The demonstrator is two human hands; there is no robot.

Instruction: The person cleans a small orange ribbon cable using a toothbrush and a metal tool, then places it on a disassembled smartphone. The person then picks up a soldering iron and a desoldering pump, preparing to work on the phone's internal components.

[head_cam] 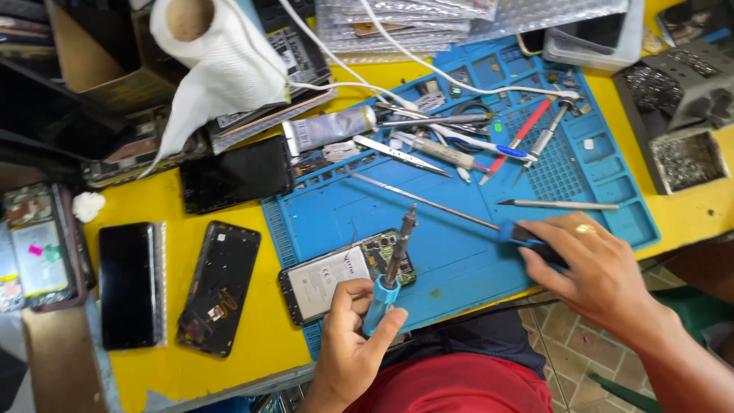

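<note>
Two bare forearms, no sleeves, no gloves, no watch. Right hand [592,268]: one gold-coloured ring [586,228] with a flat top, at 12 o'clock on the hand. Left hand [348,336]: no rings visible, nails short. Torso at 6 o'clock of frame: red top [459,386], dark blue-grey garment [489,333] just above it at 12 o'clock.

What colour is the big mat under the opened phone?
Blue: the rubbery work mat shows best in the head view.
</note>
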